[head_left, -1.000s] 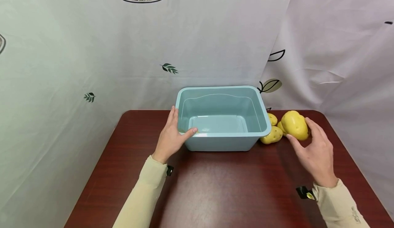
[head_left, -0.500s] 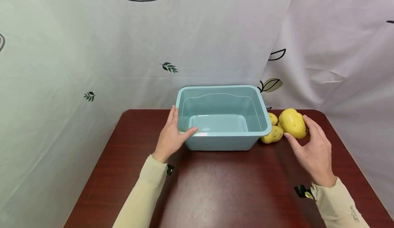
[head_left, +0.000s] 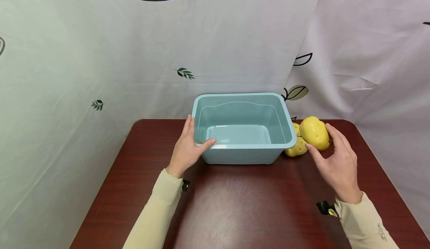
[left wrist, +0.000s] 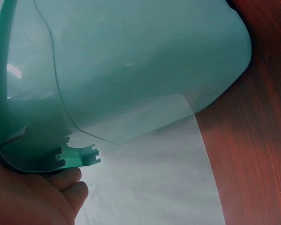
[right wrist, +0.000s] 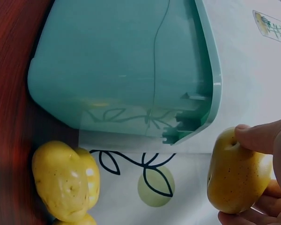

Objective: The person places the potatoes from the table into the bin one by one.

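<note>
A light blue plastic tub [head_left: 246, 156] stands near the back of the table. My left hand [head_left: 186, 149] holds its near left corner, thumb over the front rim and fingers along the left rim. In the left wrist view the fingertips [left wrist: 75, 190] show right at the rim. My right hand [head_left: 337, 163] grips a yellow potato [head_left: 314, 132] between thumb and fingers, to the right of the tub. Seen from the right wrist, that potato [right wrist: 239, 173] is up near the height of the rim. Several more potatoes [head_left: 296, 148] lie against the tub's right side, partly hidden.
The dark red wooden table [head_left: 231, 204] has a pale printed cloth [head_left: 235, 36] hanging behind it and at both sides. The tub's back stands close to the cloth.
My right hand has moved a little left and up with the potato, closer to the tub. My left hand and the tub stay where they were.
</note>
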Demonstrator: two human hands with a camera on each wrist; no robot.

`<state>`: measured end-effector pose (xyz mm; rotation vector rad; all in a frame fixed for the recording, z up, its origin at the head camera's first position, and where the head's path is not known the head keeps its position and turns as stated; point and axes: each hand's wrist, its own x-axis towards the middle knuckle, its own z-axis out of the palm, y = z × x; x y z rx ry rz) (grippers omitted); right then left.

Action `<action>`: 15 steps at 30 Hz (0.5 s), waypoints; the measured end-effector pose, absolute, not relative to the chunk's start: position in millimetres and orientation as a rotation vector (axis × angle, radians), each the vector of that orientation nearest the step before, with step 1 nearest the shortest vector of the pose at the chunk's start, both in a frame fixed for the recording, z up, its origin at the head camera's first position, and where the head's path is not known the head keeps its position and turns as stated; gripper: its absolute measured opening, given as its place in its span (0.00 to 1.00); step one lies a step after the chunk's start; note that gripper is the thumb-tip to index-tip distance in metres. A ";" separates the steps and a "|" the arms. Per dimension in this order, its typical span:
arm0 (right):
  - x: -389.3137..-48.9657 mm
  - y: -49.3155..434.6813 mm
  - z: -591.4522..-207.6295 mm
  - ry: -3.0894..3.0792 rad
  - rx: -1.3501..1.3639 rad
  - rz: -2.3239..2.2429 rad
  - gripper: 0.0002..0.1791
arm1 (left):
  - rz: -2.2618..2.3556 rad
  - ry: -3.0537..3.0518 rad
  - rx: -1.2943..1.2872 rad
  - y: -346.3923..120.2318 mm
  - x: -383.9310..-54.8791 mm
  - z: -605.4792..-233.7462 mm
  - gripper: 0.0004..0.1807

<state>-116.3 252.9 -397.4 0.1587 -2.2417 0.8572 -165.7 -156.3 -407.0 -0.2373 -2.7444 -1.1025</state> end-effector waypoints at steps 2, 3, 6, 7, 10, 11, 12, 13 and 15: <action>-117.0 251.2 -396.8 -2.234 0.164 0.863 0.47 | -1.104 -2.743 -0.237 -156.3 -165.5 -407.0 0.61; -117.4 250.3 -396.5 -2.229 0.168 0.867 0.47 | -1.104 -2.743 -0.236 -156.2 -165.4 -407.0 0.61; -118.4 247.7 -395.8 -2.213 0.181 0.870 0.47 | -1.102 -2.744 -0.234 -156.2 -165.1 -407.0 0.61; -118.8 246.8 -395.5 -2.207 0.185 0.872 0.47 | -1.102 -2.744 -0.234 -156.1 -165.0 -406.9 0.61; -119.7 244.0 -394.7 -2.195 0.194 0.879 0.47 | -1.100 -2.745 -0.233 -156.3 -164.7 -407.3 0.61; -120.0 243.1 -394.4 -2.193 0.196 0.881 0.47 | -1.099 -2.744 -0.234 -156.3 -164.8 -407.3 0.61; -120.2 242.2 -394.0 -2.193 0.198 0.882 0.47 | -1.098 -2.744 -0.235 -156.1 -164.9 -407.1 0.61; -120.4 241.2 -393.7 -2.194 0.201 0.886 0.47 | -1.098 -2.744 -0.235 -156.0 -165.0 -407.1 0.61; -120.8 239.4 -393.3 -2.198 0.204 0.888 0.47 | -1.096 -2.744 -0.234 -155.8 -165.3 -406.9 0.61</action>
